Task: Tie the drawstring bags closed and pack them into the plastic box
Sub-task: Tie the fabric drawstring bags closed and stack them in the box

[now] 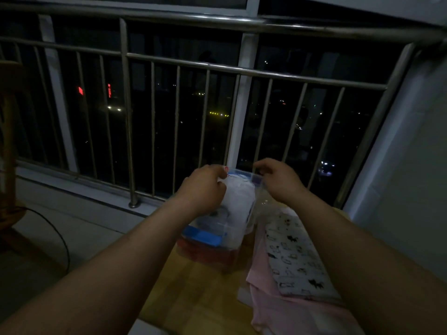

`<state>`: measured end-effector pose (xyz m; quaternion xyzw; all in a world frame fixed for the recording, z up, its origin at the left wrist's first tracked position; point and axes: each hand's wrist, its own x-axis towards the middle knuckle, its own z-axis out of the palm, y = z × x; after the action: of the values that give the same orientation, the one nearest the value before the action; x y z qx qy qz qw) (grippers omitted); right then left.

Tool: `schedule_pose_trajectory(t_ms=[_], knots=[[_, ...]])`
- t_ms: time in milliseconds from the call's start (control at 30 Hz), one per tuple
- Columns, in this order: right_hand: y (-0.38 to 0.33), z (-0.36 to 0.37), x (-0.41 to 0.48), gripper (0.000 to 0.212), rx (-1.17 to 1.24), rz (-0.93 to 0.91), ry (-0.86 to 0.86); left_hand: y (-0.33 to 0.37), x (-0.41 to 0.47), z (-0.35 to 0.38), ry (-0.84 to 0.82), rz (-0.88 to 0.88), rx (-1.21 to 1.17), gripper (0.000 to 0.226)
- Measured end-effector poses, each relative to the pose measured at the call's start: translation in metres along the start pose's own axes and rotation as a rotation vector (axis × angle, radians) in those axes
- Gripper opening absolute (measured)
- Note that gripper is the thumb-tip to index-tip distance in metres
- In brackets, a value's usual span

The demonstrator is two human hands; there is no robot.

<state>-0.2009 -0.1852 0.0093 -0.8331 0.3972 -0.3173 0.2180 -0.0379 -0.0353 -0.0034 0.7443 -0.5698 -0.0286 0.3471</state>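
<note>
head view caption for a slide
Left hand and right hand pinch the top of a white bag over the plastic box on a wooden table.

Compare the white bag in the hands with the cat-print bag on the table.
The white bag is plain; the cat-print bag carries small black figures. The white bag stands upright at the plastic box, gripped at its top by the left hand and right hand; the cat-print bag lies flat on pink cloth, untouched. Both look like pale fabric.

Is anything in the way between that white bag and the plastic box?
Nothing visible does. The left hand and right hand grip the white bag by its top, and it hangs right at the plastic box. Too dim to see a lid.
</note>
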Motion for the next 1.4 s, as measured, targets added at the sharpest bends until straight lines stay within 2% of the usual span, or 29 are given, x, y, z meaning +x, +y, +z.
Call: schedule_pose_trajectory(t_ms=[133,400,600,667,767,900,1000,1133,1267,1400], knots=[[0.028,-0.021,-0.032,0.026,-0.008,0.074,0.028,0.014,-0.001,0.01,0.001,0.017,-0.028,0.037],[0.098,-0.065,-0.106,0.024,0.022,0.293,0.11,0.089,-0.017,0.043,0.012,0.219,-0.022,0.035],[0.158,-0.068,-0.139,0.02,-0.012,0.415,0.123,0.116,-0.033,0.09,-0.094,0.299,-0.033,0.034],[0.159,-0.069,-0.149,0.022,-0.032,0.462,0.121,0.112,-0.037,0.105,-0.122,0.266,-0.036,0.033],[0.156,-0.068,-0.161,0.038,-0.059,0.536,0.036,0.093,-0.043,0.132,-0.228,0.111,-0.08,0.03],[0.159,-0.061,-0.165,0.033,-0.048,0.53,0.004,0.067,-0.053,0.16,-0.31,-0.148,-0.06,0.031],[0.155,-0.059,-0.165,0.03,-0.057,0.524,0.019,0.06,-0.052,0.167,-0.303,-0.16,-0.16,0.033],[0.154,-0.058,-0.163,0.028,-0.152,0.522,0.005,0.061,-0.053,0.165,-0.291,-0.172,-0.273,0.049],[0.152,-0.057,-0.162,0.012,-0.201,0.512,-0.053,0.062,-0.053,0.162,-0.293,-0.248,-0.391,0.051],[0.153,-0.054,-0.16,0.033,-0.265,0.542,-0.103,0.06,-0.054,0.161,-0.279,-0.249,-0.396,0.05]])
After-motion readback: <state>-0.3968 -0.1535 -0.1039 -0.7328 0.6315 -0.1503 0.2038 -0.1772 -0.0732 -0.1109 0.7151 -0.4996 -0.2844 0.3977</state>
